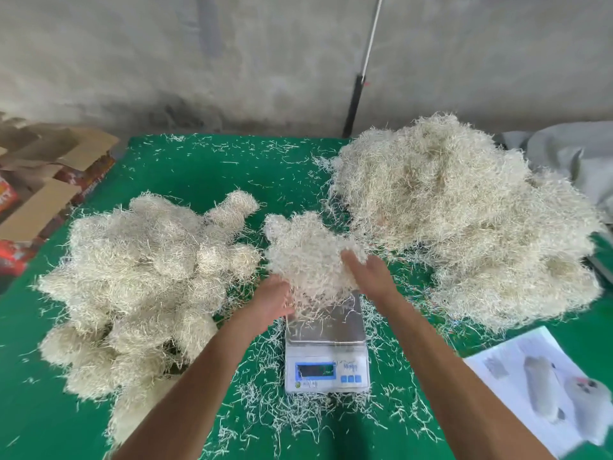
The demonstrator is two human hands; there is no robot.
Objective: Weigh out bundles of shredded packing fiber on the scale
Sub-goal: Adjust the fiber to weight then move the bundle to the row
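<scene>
A pale clump of shredded fiber (pixel 306 250) sits over the far part of the steel pan of a white digital scale (pixel 326 353) on the green table (pixel 199 180). My left hand (pixel 272 302) holds the clump from its lower left, fingers buried in the strands. My right hand (pixel 368 272) lies against the clump's right side with straight fingers. The scale's blue display faces me, too blurred to read. A big loose heap of fiber (pixel 464 210) lies to the right. To the left lies a pile of rolled bundles (pixel 142 280).
Loose strands litter the table around the scale. A printed sheet (pixel 544 386) lies at the near right. Flattened cardboard boxes (pixel 43 180) lie off the table's left edge. Grey cloth (pixel 570 154) sits at the far right, and a pole (pixel 356 91) leans on the wall.
</scene>
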